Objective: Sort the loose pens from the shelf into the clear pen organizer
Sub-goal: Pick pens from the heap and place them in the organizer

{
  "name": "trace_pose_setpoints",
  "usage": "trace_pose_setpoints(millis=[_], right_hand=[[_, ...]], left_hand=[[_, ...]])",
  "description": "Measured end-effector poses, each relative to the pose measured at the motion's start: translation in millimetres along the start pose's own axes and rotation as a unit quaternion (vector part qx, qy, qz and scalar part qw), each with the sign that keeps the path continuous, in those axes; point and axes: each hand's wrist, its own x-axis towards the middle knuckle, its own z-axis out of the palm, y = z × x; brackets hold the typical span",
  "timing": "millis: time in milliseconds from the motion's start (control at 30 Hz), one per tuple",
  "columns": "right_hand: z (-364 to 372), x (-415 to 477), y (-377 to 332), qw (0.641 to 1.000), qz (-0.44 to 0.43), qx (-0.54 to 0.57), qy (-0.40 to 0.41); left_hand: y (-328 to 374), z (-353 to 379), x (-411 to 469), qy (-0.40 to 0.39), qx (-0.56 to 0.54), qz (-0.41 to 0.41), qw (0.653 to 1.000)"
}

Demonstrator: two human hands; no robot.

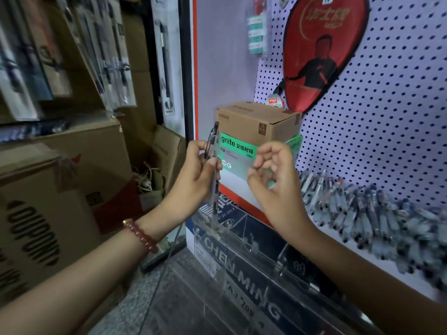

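Observation:
My left hand [196, 170] pinches a clear-barrelled pen with a black clip [213, 151], held upright, its tip pointing down into the leftmost compartment of the clear pen organizer [242, 240]. My right hand [271, 170] hovers just to the right of the pen, its fingers loosely curled and holding nothing. A long heap of several loose pens [367, 213] lies on the white shelf [338, 238] to the right, behind the organizer.
A brown carton [258, 122] sits on a green-and-white box [238, 148] behind my hands. A white pegboard [387, 117] carries a red paddle cover [321, 49]. Stacked cardboard boxes [60, 189] and hanging pen packs [108, 56] fill the left.

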Motion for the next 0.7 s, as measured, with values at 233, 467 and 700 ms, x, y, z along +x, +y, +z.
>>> trace_pose_setpoints(millis=[233,467,700], right_hand=[[-0.5,4.2,-10.8,0.977,0.151,0.111,-0.102],[3.3,4.5,-19.7,0.953,0.243,0.178,-0.042],[-18.9,19.5,-18.3,0.981,0.156,0.075,0.084]], left_hand=[[1.1,12.0,-3.3,-0.082,0.109,0.055,0.989],[6.8,9.3,-2.2,-0.153,0.133,0.055,0.978],[-4.9,-5.9,-10.4,-0.170,0.140,-0.066,0.973]])
